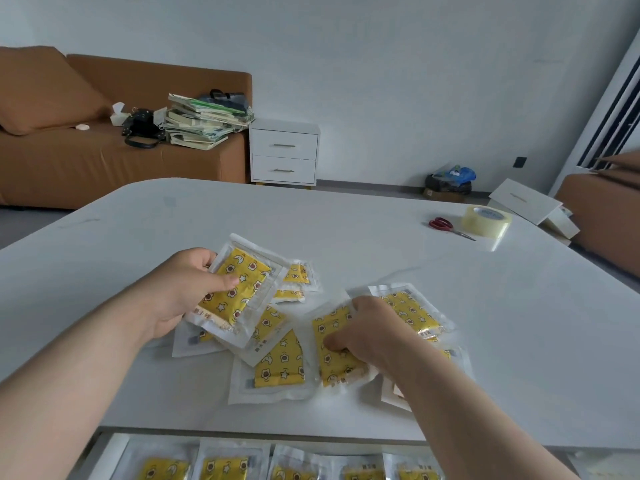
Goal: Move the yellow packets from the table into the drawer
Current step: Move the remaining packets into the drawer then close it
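On the white table (pixel 311 216): yellow packets (pixel 280 358) in a loose, overlapping pile near the front edge.
Left hand (pixel 180 292): grips one tilted packet (pixel 239 289) at the pile's left side, thumb on top.
Right hand (pixel 367 330): pinches a second packet (pixel 332 348) (it lies in the pile).
Drawer (pixel 114 455): open below the table edge, holding stored packets (pixel 225 467) in a row.
Far right: red scissors (pixel 446 226) beside a tape roll (pixel 486 221).
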`<action>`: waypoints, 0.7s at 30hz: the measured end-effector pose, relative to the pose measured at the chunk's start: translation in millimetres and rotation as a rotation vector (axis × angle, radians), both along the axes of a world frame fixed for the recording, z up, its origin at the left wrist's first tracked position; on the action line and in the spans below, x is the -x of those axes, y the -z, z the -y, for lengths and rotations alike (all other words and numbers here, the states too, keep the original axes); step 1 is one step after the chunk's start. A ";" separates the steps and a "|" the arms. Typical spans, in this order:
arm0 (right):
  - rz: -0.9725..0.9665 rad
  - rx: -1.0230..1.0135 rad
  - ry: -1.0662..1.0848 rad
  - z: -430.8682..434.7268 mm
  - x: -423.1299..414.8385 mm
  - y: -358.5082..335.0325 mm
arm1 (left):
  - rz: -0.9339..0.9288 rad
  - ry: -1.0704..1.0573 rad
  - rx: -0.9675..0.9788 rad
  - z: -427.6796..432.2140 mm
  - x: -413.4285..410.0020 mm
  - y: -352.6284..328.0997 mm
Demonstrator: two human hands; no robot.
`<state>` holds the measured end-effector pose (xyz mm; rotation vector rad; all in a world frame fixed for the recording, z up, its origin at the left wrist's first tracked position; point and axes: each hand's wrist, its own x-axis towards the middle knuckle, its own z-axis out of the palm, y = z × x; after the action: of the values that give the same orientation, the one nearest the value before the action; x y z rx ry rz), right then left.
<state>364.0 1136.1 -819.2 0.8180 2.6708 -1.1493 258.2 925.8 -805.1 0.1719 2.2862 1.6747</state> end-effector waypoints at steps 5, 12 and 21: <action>-0.213 0.123 0.143 -24.3 -6.3 -19.2 | 0.104 0.024 -0.006 -9.4 -1.0 -1.4; -0.287 0.101 0.338 -81.8 -12.6 -19.7 | 0.232 0.039 0.055 -18.2 -8.8 -1.3; -0.384 0.154 0.439 -100.6 -9.2 -6.6 | -0.016 -0.214 0.431 -18.5 -5.6 29.5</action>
<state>373.2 1236.7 -812.7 1.3176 2.7120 -1.7468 263.8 944.3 -834.6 -0.1593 2.6899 1.2242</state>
